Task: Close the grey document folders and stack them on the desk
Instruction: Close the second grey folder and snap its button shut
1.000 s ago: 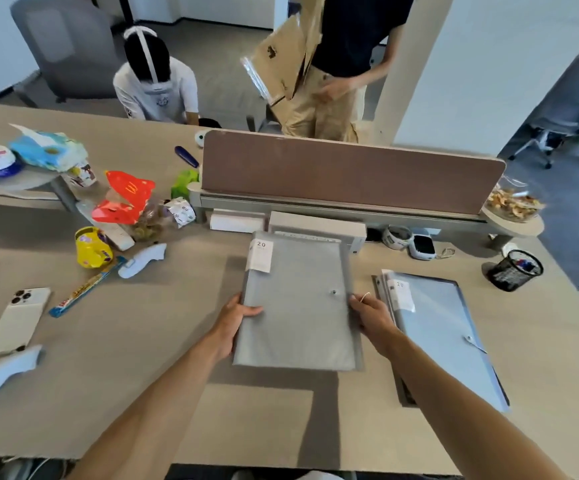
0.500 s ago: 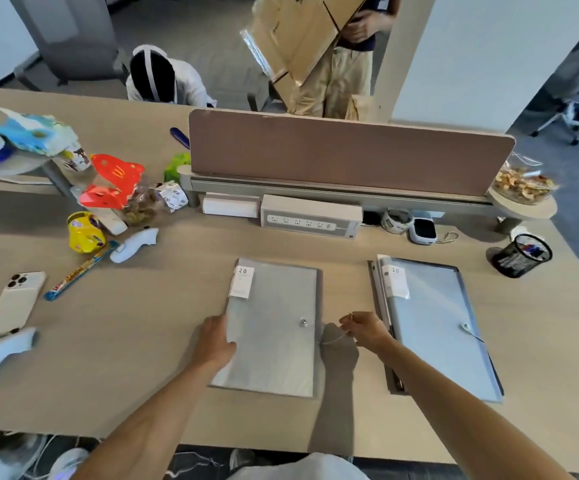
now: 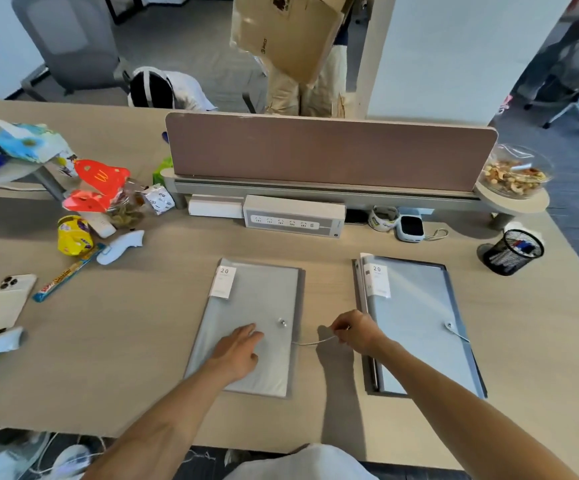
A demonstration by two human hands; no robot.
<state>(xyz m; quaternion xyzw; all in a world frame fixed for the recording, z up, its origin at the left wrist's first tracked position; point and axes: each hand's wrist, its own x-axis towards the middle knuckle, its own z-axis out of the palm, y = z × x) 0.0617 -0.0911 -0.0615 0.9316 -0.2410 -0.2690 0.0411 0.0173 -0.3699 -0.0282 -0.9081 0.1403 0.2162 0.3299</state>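
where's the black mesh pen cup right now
In the head view, the black mesh pen cup stands at the desk's far right, just beyond the right-hand grey folder and below the snack bowl on the divider's end shelf.

Two folders (image 3: 257, 306) side by side on desk (image 3: 142, 358)

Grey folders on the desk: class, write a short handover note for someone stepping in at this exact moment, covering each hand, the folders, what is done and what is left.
Left hand: flat on the near grey folder, open, pressing it down.
Right hand: pinching the elastic cord that runs from that folder's right edge.
Second folder: lies to the right, apart, cord already on its button.
Done: both folders lie shut on the desk.
Left: loop the cord onto the near folder's button, then stack the two folders.
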